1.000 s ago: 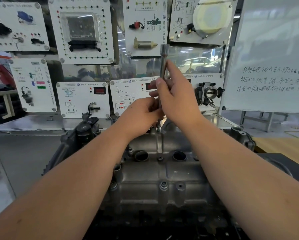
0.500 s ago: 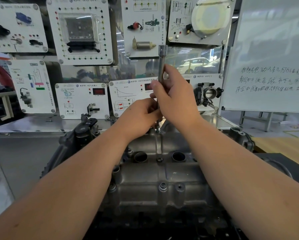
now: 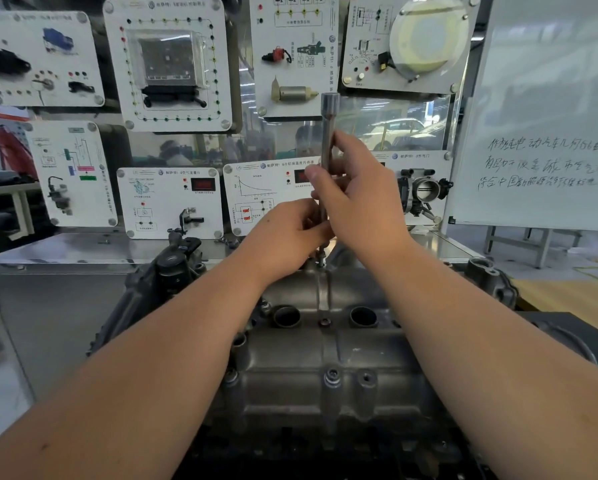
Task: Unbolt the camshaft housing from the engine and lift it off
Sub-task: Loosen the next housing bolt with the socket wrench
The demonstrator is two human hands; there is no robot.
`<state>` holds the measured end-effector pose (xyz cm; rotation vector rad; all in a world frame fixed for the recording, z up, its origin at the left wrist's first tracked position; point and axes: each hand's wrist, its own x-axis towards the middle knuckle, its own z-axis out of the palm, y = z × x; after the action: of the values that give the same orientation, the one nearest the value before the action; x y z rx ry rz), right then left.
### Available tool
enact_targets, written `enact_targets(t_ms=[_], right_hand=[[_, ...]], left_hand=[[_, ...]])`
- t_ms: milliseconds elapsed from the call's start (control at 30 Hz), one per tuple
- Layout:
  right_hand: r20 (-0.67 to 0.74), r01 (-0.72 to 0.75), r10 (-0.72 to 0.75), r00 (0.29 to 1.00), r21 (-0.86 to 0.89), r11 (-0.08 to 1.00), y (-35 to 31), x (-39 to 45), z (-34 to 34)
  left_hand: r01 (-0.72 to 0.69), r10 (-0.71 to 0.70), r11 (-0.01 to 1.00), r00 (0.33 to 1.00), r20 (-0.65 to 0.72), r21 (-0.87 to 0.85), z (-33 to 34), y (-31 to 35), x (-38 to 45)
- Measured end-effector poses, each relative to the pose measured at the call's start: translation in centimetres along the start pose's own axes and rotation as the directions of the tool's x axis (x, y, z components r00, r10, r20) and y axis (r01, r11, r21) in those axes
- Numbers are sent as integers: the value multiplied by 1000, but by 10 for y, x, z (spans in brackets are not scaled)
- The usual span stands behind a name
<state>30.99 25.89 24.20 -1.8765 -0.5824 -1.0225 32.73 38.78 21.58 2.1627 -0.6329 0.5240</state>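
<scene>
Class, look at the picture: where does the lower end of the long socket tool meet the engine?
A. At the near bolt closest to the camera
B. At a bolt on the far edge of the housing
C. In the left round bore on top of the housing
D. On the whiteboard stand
B: the socket tool, upright in the right hand and left hand, reaches a bolt at the camshaft housing's far edge.

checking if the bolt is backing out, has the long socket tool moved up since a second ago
No. The socket tool top still sits just below the white panel with the brass part, as before; both hands grip it.
</scene>
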Motion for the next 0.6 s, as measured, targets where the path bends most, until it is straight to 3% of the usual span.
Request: enact_targets(t_ms=[600], right_hand=[[45,28,-27,999,-9,1000,-4,-2,0]], left_hand=[[11,-11,1000,999,44,-1,-1,3,-7]])
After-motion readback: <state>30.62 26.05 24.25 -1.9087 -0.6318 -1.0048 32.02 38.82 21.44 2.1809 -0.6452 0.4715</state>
